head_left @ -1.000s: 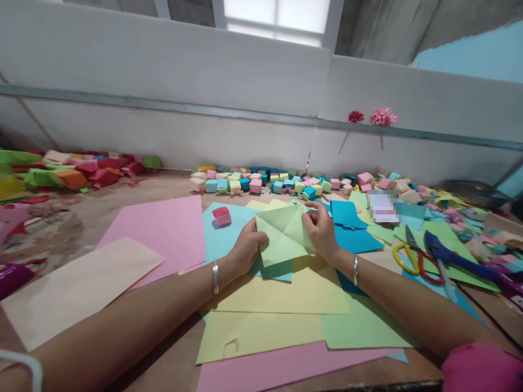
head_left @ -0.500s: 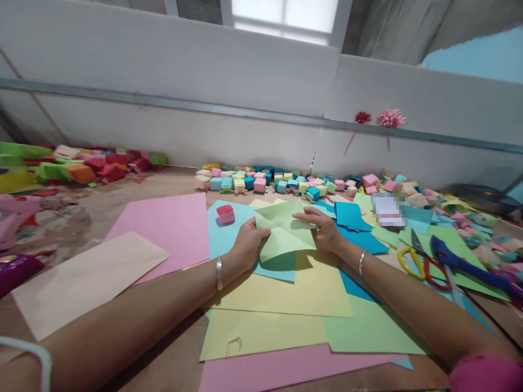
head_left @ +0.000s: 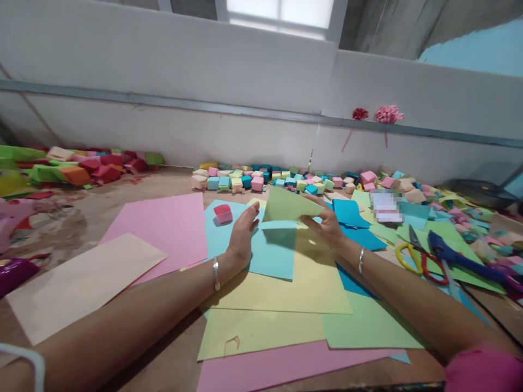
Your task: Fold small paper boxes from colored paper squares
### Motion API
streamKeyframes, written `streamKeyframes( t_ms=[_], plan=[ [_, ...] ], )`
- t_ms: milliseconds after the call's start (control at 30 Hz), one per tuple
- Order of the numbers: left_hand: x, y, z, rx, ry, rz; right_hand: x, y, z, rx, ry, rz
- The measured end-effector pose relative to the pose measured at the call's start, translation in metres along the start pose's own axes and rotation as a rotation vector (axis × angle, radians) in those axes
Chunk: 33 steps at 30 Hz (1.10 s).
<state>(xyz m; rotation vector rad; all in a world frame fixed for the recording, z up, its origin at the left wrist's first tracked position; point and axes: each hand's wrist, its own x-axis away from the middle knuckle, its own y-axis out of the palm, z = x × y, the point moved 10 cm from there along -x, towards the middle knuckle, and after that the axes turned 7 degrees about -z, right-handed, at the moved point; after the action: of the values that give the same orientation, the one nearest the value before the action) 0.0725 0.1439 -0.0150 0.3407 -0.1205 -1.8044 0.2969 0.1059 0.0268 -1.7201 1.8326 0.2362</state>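
Pinching a thin light green paper sheet (head_left: 292,206) by its right side, thumb against fingers, with the right hand (head_left: 324,226). Holding it aloft, tilted and slightly bowed, with a matte face, over the middle of the worktop (head_left: 163,182). Having the left hand (head_left: 242,237) just beside the sheet's left edge, apart from it, with fingers extended and loosely together, gripping nothing. Wearing a smooth, shiny silver bangle on each wrist.

Lying flat beneath, a light blue sheet (head_left: 272,256), straight-edged, overlapping broad, matte yellow paper (head_left: 281,299). Sitting on the light blue sheet, near the left hand, an open-topped pink paper box (head_left: 223,214), small, with crisp folded walls. Spreading to the left, a smooth pink sheet (head_left: 167,231) partly covered by a peach one (head_left: 85,286). Stacking up to the right, deep blue folded paper (head_left: 349,212), with a raised, curling upper layer. Lying farther right, metal-bladed scissors (head_left: 420,258) with one yellow and one red plastic loop.

Lining the back, blocky paper cubes (head_left: 257,184) in pastel and blue, with neat edges. Heaping at far left, bright red, green and orange folded paper shapes (head_left: 98,166). Rising behind, a flat white panel (head_left: 183,60) crossed by a narrow grey rail (head_left: 196,110).
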Motion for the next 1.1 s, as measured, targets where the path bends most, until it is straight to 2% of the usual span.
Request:
streamKeyframes(
  t_ms=[67,133,267,367,467,633,800,1000,1100],
  plan=[
    [0.001,0.004,0.005,-0.051,0.02,-0.044,0.002,0.004,0.018,-0.163,0.133,0.0],
    [0.003,0.008,0.007,-0.091,0.013,-0.082,0.005,0.01,0.025,-0.238,0.194,-0.017],
    [0.005,0.01,0.001,-0.092,-0.042,-0.091,0.01,0.025,0.031,-0.396,0.297,-0.127],
    [0.006,0.02,-0.008,-0.061,-0.124,-0.177,0.012,0.033,0.032,-0.47,0.356,-0.192],
    [0.009,0.028,-0.011,-0.054,-0.153,-0.243,0.012,0.033,0.037,-0.495,0.396,-0.192],
    [0.009,0.019,-0.006,-0.108,-0.11,-0.166,0.011,0.034,0.041,-0.488,0.422,-0.177],
    [0.007,0.017,-0.002,-0.13,-0.089,-0.134,0.01,0.033,0.04,-0.527,0.436,-0.108],
    [0.004,0.011,-0.006,-0.168,-0.105,-0.098,0.011,0.03,0.049,-0.564,0.514,-0.102],
    [0.005,0.009,0.002,-0.23,-0.047,-0.093,0.012,0.03,0.055,-0.569,0.568,-0.117]
  ],
)
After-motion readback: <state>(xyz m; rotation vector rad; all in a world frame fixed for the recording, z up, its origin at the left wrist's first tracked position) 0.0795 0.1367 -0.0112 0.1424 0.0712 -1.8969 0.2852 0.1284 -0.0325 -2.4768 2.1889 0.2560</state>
